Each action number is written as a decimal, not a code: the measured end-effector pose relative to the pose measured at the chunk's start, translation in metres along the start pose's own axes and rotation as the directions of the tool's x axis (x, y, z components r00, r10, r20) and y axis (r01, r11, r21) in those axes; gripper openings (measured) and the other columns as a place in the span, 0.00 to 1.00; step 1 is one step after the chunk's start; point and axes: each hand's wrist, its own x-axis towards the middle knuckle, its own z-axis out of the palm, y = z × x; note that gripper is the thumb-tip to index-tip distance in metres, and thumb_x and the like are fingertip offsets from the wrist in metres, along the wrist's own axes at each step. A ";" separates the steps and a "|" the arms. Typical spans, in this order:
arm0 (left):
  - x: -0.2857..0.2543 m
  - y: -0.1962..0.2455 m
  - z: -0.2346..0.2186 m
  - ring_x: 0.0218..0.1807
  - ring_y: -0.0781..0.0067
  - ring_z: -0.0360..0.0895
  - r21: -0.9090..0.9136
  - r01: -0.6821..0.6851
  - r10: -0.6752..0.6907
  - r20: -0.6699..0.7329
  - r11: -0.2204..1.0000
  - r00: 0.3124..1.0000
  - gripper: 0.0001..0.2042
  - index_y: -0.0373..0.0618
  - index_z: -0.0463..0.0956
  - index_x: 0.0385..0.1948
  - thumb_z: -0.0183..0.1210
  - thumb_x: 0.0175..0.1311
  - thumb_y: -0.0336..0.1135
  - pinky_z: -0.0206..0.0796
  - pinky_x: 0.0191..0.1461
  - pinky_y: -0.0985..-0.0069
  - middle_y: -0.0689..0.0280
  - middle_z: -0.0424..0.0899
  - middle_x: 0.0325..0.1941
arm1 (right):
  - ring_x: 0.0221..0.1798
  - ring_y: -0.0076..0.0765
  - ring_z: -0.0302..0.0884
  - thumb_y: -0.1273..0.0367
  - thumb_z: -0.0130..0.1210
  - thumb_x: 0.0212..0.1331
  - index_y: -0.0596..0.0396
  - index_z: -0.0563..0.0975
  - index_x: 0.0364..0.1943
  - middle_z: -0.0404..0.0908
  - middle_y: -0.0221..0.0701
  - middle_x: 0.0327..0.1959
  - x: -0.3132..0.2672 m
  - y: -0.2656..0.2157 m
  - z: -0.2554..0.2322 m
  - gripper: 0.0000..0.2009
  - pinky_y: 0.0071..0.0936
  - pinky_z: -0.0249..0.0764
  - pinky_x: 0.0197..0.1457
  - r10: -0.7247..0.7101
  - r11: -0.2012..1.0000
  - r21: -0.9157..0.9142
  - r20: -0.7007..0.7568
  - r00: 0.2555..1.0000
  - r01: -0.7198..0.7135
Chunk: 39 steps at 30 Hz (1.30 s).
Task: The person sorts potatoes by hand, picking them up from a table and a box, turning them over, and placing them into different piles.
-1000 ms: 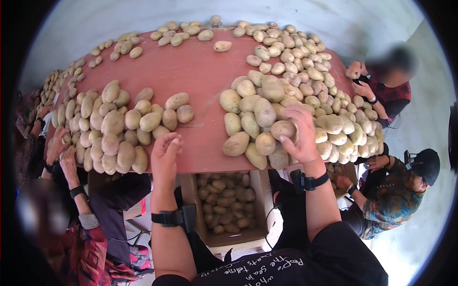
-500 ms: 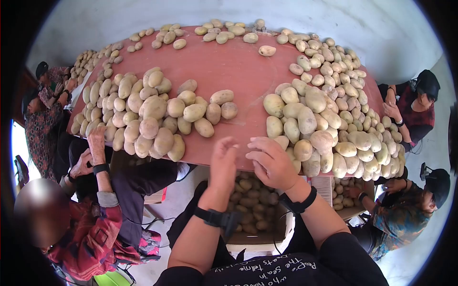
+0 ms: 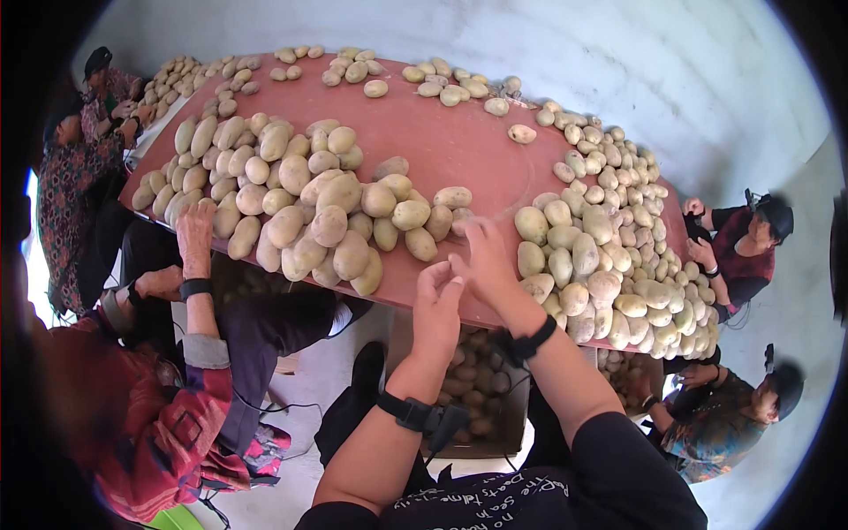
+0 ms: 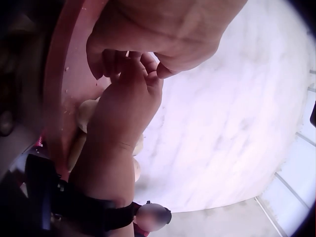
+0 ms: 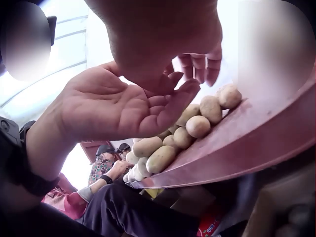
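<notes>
In the head view both my hands meet at the near edge of the red table (image 3: 442,150), in the gap between two potato heaps. My left hand (image 3: 437,305) is flat with its palm turned toward the right hand and holds nothing; the right wrist view shows that bare palm (image 5: 123,106). My right hand (image 3: 481,256) stretches over the table edge with relaxed fingers (image 5: 197,66), brushing the left fingertips. No potato shows in either hand. The left potato heap (image 3: 327,225) and right potato heap (image 3: 583,256) lie just beyond the hands.
A box of potatoes (image 3: 468,380) stands under the table edge between my knees. A person in a red patterned sleeve rests a hand (image 3: 196,234) on the left heap's near side. Other people sit at the right (image 3: 751,238) and far left (image 3: 79,150). More potatoes line the far rim.
My right hand left the right heap and came to the left hand over the box at the table edge. Both hands have since shifted slightly onto the table; the view swung left.
</notes>
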 end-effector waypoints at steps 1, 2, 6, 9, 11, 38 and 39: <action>0.003 0.001 -0.007 0.54 0.76 0.70 0.018 0.051 -0.051 -0.027 0.999 0.998 0.16 0.40 0.69 0.56 0.52 0.69 0.34 0.62 0.59 0.77 0.64 0.74 0.55 | 0.64 0.57 0.65 0.67 0.61 0.52 0.54 0.71 0.59 0.65 0.46 0.63 0.018 -0.001 0.004 0.27 0.45 0.67 0.65 0.093 0.994 -0.066 0.056 0.994 -0.089; 0.002 0.006 -0.007 0.55 0.75 0.69 -0.012 0.073 -0.074 -0.030 0.997 0.997 0.17 0.41 0.69 0.57 0.52 0.69 0.35 0.62 0.60 0.75 0.65 0.73 0.56 | 0.64 0.58 0.65 0.64 0.60 0.53 0.54 0.70 0.60 0.64 0.47 0.64 0.032 -0.001 0.009 0.28 0.45 0.66 0.66 0.161 0.981 -0.123 0.101 0.982 -0.148; 0.001 0.021 -0.008 0.59 0.71 0.69 -0.095 0.122 -0.126 -0.040 0.988 0.991 0.19 0.37 0.68 0.58 0.55 0.68 0.35 0.61 0.64 0.72 0.60 0.73 0.58 | 0.65 0.58 0.64 0.55 0.60 0.54 0.54 0.67 0.64 0.61 0.50 0.66 0.067 0.002 0.029 0.34 0.47 0.64 0.67 0.403 0.912 -0.173 0.207 0.892 -0.372; 0.003 0.021 -0.010 0.60 0.69 0.70 -0.109 0.120 -0.126 -0.053 0.987 0.991 0.21 0.36 0.68 0.58 0.56 0.68 0.35 0.61 0.64 0.73 0.57 0.74 0.59 | 0.66 0.57 0.64 0.52 0.63 0.50 0.54 0.68 0.63 0.60 0.50 0.66 0.075 0.006 0.038 0.36 0.46 0.64 0.67 0.476 0.879 -0.163 0.221 0.851 -0.449; 0.002 0.023 -0.009 0.59 0.68 0.70 -0.138 0.153 -0.164 -0.074 0.979 0.984 0.21 0.37 0.68 0.59 0.56 0.67 0.36 0.62 0.63 0.73 0.57 0.74 0.59 | 0.63 0.56 0.67 0.52 0.64 0.47 0.56 0.69 0.61 0.64 0.50 0.64 0.076 0.016 0.040 0.37 0.43 0.66 0.65 0.481 0.876 -0.162 0.228 0.847 -0.454; 0.008 0.010 0.006 0.52 0.62 0.75 -0.502 0.350 -0.401 0.005 0.791 0.916 0.16 0.43 0.71 0.54 0.51 0.67 0.37 0.76 0.52 0.60 0.61 0.75 0.53 | 0.51 0.56 0.77 0.73 0.53 0.55 0.53 0.76 0.47 0.78 0.48 0.47 0.068 0.067 -0.089 0.14 0.43 0.73 0.54 0.188 0.909 -0.418 0.409 0.893 0.000; 0.009 0.011 0.006 0.52 0.62 0.75 -0.497 0.347 -0.395 0.010 0.795 0.919 0.16 0.43 0.71 0.54 0.51 0.67 0.37 0.76 0.52 0.60 0.61 0.75 0.53 | 0.52 0.54 0.77 0.75 0.53 0.55 0.53 0.77 0.47 0.78 0.49 0.49 0.069 0.066 -0.083 0.14 0.43 0.73 0.54 0.189 0.901 -0.434 0.433 0.881 0.020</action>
